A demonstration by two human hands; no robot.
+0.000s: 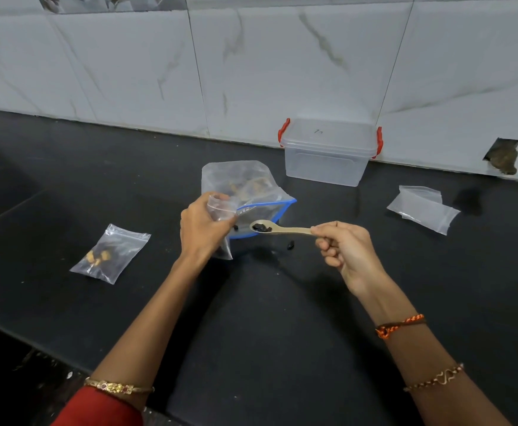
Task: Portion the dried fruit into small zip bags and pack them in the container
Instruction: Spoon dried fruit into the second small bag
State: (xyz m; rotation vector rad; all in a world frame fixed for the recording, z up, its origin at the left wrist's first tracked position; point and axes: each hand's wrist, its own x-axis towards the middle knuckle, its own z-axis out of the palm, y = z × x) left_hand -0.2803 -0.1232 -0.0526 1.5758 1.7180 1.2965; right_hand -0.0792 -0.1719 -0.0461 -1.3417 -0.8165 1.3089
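Note:
My left hand (202,227) grips a small clear zip bag (222,210) with its mouth held open above the counter. My right hand (346,250) pinches the handle of a beige spoon (282,229) whose bowl carries dark dried fruit, just right of the small bag's mouth. Behind them stands the large clear bag of dried fruit (245,186) with a blue zip edge. One dark fruit piece (290,245) lies on the counter below the spoon. A filled small zip bag (110,253) lies at the left. The clear container (328,152) with red latches stands closed by the wall.
Several empty small zip bags (422,209) lie in a pile at the right on the black counter (251,318). White marble tiles (251,66) back the counter, with a broken hole (503,156) in the wall at the far right.

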